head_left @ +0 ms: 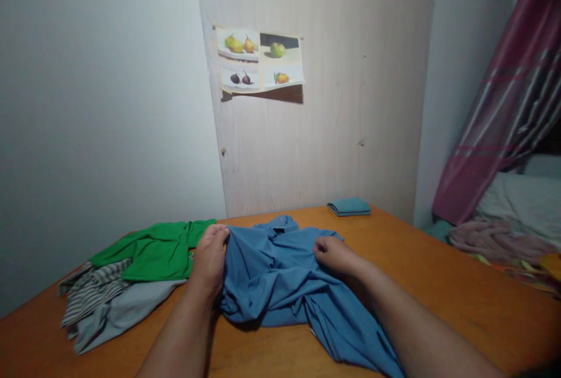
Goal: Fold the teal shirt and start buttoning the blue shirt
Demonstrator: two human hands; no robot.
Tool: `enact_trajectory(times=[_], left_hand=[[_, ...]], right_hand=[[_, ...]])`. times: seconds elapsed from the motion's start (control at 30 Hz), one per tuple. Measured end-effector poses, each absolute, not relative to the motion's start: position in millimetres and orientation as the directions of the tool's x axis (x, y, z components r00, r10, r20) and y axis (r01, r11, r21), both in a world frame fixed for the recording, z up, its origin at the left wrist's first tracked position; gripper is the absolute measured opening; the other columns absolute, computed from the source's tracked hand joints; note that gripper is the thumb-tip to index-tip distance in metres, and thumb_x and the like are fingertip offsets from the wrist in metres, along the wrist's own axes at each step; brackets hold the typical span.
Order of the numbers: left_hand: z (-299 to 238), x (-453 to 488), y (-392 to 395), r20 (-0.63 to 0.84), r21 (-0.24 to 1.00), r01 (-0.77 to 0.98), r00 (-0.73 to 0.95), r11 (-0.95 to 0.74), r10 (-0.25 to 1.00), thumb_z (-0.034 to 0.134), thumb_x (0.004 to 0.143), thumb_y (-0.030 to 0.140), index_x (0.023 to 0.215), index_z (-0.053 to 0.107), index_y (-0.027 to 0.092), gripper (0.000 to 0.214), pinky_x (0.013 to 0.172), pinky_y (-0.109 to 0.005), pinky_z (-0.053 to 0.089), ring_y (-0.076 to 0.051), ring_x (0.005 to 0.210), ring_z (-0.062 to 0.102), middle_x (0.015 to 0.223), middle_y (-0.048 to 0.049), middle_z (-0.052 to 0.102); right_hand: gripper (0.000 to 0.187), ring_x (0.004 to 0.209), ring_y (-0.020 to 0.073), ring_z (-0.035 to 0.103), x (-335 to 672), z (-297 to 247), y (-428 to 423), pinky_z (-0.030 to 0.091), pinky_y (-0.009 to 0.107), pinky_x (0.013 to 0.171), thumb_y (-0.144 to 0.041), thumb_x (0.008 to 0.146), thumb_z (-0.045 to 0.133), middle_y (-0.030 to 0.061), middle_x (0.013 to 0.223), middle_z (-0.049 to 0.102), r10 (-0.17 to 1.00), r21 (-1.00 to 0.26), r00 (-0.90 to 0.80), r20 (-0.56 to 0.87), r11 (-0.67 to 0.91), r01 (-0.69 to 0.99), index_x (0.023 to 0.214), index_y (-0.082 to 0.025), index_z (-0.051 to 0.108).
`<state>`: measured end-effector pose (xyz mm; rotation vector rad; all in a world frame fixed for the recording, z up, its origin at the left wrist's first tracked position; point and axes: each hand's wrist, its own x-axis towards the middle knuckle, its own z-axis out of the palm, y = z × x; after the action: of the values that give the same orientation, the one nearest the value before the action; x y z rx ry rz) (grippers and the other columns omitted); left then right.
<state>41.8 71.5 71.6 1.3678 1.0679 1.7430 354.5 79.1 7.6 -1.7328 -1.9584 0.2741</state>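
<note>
A blue collared shirt (pixel 280 284) lies crumpled on the orange-brown table (pixel 438 284), its collar toward the back and one part trailing to the near edge at right. My left hand (pixel 209 258) is closed on the shirt's left side and lifts the cloth off the tabletop. With curled fingers my right hand (pixel 335 254) pinches the shirt's right side below the collar. Folds of fabric sag between both hands. To the left of my left hand rests a green garment (pixel 158 249), on top of a striped garment (pixel 96 284) and a grey garment (pixel 127 311).
At the table's back right corner sits a folded blue-green cloth (pixel 349 207). Behind the table stands a wall panel with a fruit picture sheet (pixel 260 61). On the right hang a purple curtain (pixel 491 97) and, beneath it, heaped bedding (pixel 499 240).
</note>
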Motion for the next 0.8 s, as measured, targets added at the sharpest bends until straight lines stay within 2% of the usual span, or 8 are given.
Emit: enact_trajectory(times=[0.1, 0.17, 0.23, 0.33, 0.4, 0.47, 0.63, 0.8], left_hand=[[74, 40, 72, 0.416, 0.895, -0.047, -0.278, -0.445, 0.866, 0.06, 0.075, 0.033, 0.082, 0.059, 0.02, 0.015, 0.069, -0.022, 0.043, -0.013, 0.07, 0.053, 0.073, 0.0047, 0.058], [76, 39, 73, 0.387, 0.889, -0.117, -0.324, -0.442, 0.863, 0.06, 0.073, 0.031, 0.084, 0.06, 0.02, 0.015, 0.071, -0.024, 0.045, -0.014, 0.073, 0.056, 0.078, 0.0037, 0.062], [78, 36, 74, 0.361, 0.867, -0.203, -0.375, -0.456, 0.854, 0.06, 0.071, 0.03, 0.083, 0.059, 0.021, 0.015, 0.07, -0.025, 0.046, -0.014, 0.071, 0.057, 0.078, 0.0041, 0.064], [83, 30, 73, 0.367, 0.813, -0.248, -0.485, -0.527, 0.794, 0.061, 0.068, 0.03, 0.076, 0.055, 0.022, 0.013, 0.064, -0.023, 0.045, -0.012, 0.065, 0.054, 0.07, 0.0067, 0.059], [88, 25, 69, 0.388, 0.78, -0.258, -0.515, -0.57, 0.764, 0.064, 0.066, 0.03, 0.072, 0.053, 0.021, 0.015, 0.061, -0.021, 0.043, -0.01, 0.062, 0.051, 0.066, 0.0078, 0.055], [93, 21, 64, 0.384, 0.799, -0.296, -0.42, -0.524, 0.822, 0.063, 0.066, 0.034, 0.07, 0.053, 0.021, 0.017, 0.058, -0.021, 0.042, -0.01, 0.058, 0.05, 0.062, 0.0071, 0.055], [98, 22, 53, 0.374, 0.871, -0.286, -0.137, -0.399, 0.917, 0.059, 0.073, 0.045, 0.078, 0.06, 0.019, 0.026, 0.053, -0.024, 0.041, -0.014, 0.054, 0.056, 0.062, -0.0001, 0.065], [78, 32, 66, 0.364, 0.93, 0.089, -0.075, -0.357, 0.929, 0.06, 0.076, 0.045, 0.078, 0.06, 0.018, 0.027, 0.06, -0.026, 0.044, -0.014, 0.056, 0.057, 0.069, -0.0025, 0.068]], right_hand=[[0.006, 0.082, 0.0183, 0.056, 360, 16, 82, 0.037, 0.025, 0.069, -0.024, 0.079, 0.053, 0.0051, 0.087, 0.066, 0.897, -0.595, 0.105, 0.429, 0.194, 0.78, 0.076, -0.02, 0.057], [0.01, 0.081, 0.0186, 0.057, 366, 23, 83, 0.04, 0.026, 0.069, -0.031, 0.08, 0.052, 0.004, 0.087, 0.066, 0.813, -0.772, 0.285, 0.508, 0.282, 0.569, 0.079, -0.022, 0.056], [0.014, 0.072, 0.0181, 0.055, 372, 31, 80, 0.041, 0.026, 0.064, -0.036, 0.078, 0.054, 0.0009, 0.078, 0.063, 0.775, -0.886, 0.435, 0.459, 0.36, 0.292, 0.082, -0.022, 0.057], [0.016, 0.064, 0.0161, 0.051, 380, 45, 71, 0.041, 0.026, 0.059, -0.036, 0.069, 0.064, -0.0026, 0.068, 0.059, 0.775, -0.898, 0.518, 0.363, 0.439, -0.026, 0.079, -0.023, 0.061], [0.016, 0.062, 0.0146, 0.05, 384, 56, 61, 0.043, 0.026, 0.06, -0.033, 0.064, 0.07, -0.0035, 0.066, 0.059, 0.816, -0.862, 0.473, 0.333, 0.467, -0.2, 0.073, -0.022, 0.061], [0.016, 0.056, 0.0136, 0.048, 388, 65, 50, 0.047, 0.028, 0.063, -0.034, 0.065, 0.072, -0.0045, 0.06, 0.055, 0.896, -0.846, 0.324, 0.305, 0.411, -0.339, 0.071, -0.023, 0.062], [0.029, 0.044, 0.0131, 0.043, 386, 78, 31, 0.053, 0.037, 0.072, -0.05, 0.079, 0.063, -0.0069, 0.045, 0.042, 0.957, -0.871, 0.013, 0.29, 0.269, -0.411, 0.086, -0.023, 0.07], [0.025, 0.053, 0.0129, 0.054, 374, 66, 42, 0.051, 0.029, 0.064, -0.043, 0.079, 0.067, -0.003, 0.055, 0.056, 0.985, -0.921, 0.0, 0.172, 0.16, -0.354, 0.087, -0.02, 0.069]])
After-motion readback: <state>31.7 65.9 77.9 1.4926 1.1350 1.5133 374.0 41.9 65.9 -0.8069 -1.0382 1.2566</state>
